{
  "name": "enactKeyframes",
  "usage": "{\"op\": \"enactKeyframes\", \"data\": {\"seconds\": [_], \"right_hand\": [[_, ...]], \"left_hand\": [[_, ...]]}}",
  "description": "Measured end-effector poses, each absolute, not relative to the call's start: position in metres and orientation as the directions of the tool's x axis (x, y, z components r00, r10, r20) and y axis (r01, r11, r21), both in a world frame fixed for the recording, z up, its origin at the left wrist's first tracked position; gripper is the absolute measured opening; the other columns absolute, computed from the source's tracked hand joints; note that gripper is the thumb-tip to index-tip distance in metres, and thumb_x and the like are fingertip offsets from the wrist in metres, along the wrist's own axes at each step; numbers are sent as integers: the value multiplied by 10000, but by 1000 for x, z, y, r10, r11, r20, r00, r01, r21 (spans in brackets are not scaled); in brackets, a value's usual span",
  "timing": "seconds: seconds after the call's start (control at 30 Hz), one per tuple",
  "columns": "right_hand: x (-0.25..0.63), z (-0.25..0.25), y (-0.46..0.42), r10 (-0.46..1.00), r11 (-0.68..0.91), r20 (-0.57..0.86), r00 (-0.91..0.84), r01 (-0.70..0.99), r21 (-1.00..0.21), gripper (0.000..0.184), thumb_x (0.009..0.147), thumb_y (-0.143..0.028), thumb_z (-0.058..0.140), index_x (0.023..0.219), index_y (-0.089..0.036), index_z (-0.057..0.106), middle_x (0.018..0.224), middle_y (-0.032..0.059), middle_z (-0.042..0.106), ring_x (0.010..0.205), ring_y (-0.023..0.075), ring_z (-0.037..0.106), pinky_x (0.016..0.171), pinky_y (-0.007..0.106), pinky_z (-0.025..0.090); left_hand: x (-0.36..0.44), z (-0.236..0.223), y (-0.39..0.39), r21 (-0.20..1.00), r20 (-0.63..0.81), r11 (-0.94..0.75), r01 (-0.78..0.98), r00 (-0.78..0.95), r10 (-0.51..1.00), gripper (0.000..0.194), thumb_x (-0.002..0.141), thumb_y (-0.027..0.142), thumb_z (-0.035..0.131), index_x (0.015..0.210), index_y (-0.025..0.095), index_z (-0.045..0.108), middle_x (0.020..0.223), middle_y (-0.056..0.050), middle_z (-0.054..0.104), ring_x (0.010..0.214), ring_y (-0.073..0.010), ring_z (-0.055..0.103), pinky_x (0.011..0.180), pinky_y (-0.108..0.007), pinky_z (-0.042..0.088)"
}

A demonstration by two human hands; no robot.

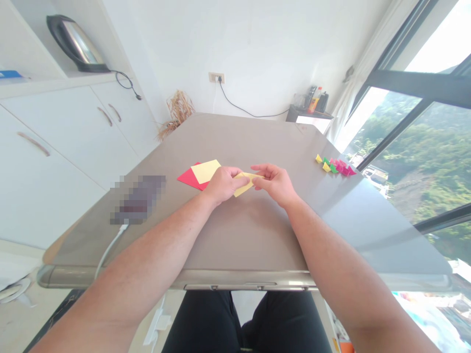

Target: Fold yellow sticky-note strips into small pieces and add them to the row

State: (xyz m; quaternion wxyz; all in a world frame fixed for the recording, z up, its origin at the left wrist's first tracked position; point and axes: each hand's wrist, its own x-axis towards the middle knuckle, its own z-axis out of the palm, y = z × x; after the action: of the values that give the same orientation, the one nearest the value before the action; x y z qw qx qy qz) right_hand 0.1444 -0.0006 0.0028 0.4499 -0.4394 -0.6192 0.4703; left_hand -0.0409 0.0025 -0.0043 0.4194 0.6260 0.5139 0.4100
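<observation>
Between my two hands is a folded piece of yellow paper (240,189), held just above the middle of the table. My left hand (222,185) pinches its left side between thumb and fingers. At the paper's right end, my right hand (274,184) grips it with thumb and fingertips. Beside my left hand lies a flat sheet of pale yellow paper (204,171), resting on red paper (188,179). The left hand partly hides both. Far to the right sits a group of small folded paper pieces (340,167) in yellow, green and pink.
The grey-brown table (250,235) spans the view. On its left lies a blurred-out dark item (139,198) with a white cable (106,255) running over the front edge. An electric kettle (79,44) stands on a shelf at left. Windows (415,122) line the right side.
</observation>
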Motion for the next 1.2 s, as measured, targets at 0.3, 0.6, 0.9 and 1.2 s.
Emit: {"op": "enactKeyframes", "data": {"seconds": [0.3, 0.6, 0.9, 1.2], "right_hand": [[153, 1, 3, 966, 98, 20, -259, 295, -951, 236, 698, -397, 784, 711, -210, 642, 647, -14, 641, 680, 170, 633, 604, 280, 434], [160, 4, 4, 944, 147, 22, -329, 361, -921, 305, 695, -409, 777, 601, -199, 578, 569, -43, 530, 557, 105, 425, 543, 275, 290], [173, 1, 10, 948, 178, 53, -315, 382, -907, 378, 800, -545, 706, 660, -211, 594, 577, 1, 623, 578, 139, 513, 573, 281, 386], [166, 4, 5, 940, 148, 29, -341, 326, -934, 292, 806, -496, 726, 789, -205, 713, 724, 32, 723, 712, 184, 669, 694, 304, 502]], "left_hand": [[-40, 2, -4, 839, 159, -264, 476, 248, 955, 368, 749, 529, 718, 717, 165, 667, 630, 21, 532, 575, -105, 423, 523, -253, 301], [-45, 6, -1, 830, 63, -231, 507, 327, 943, 259, 734, 395, 690, 633, 183, 583, 581, 35, 468, 546, -102, 417, 518, -263, 291], [-52, 4, 3, 913, 20, -131, 387, 277, 961, 232, 678, 330, 712, 590, 193, 547, 570, 39, 454, 528, -102, 412, 522, -272, 279], [-48, 6, 0, 904, 27, -136, 406, 263, 965, 204, 692, 349, 699, 635, 190, 585, 586, 34, 491, 544, -110, 444, 522, -269, 298]]}}
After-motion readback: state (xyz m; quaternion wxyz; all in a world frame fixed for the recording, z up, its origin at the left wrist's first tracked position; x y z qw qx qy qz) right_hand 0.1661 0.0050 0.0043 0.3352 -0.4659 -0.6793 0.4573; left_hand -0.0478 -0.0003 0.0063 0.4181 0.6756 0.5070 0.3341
